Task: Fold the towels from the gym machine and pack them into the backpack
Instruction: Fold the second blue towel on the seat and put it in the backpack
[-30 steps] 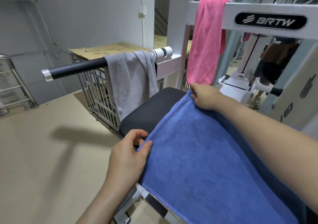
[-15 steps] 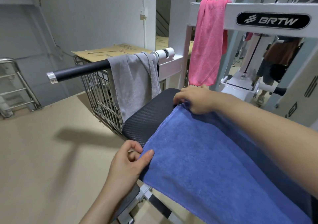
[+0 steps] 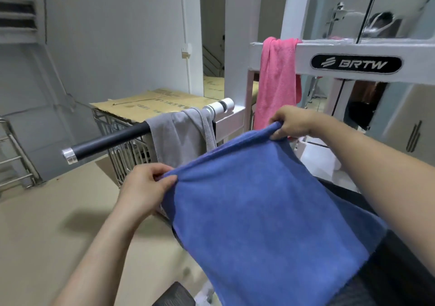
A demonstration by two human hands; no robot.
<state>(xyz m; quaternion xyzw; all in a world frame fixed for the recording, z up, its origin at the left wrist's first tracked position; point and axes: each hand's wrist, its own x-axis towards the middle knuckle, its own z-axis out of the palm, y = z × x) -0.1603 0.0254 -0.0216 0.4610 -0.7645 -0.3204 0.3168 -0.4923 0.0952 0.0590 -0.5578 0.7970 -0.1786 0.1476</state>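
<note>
At centre left a grey towel (image 3: 179,138) is hanging over a black bar (image 3: 108,140), and below it the left hand (image 3: 146,188) is pinching a top corner of the blue towel (image 3: 266,223). The blue towel is spreading across the centre and lower right, its other corner being gripped in the curled fingers of the right hand (image 3: 294,123). Behind, a pink towel (image 3: 275,80) is hanging from the white frame (image 3: 419,56), upper right.

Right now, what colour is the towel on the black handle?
Grey towel, best in the head view.

Handlebar towel (image 3: 179,138) left of crossbeam towel (image 3: 275,82).
</note>
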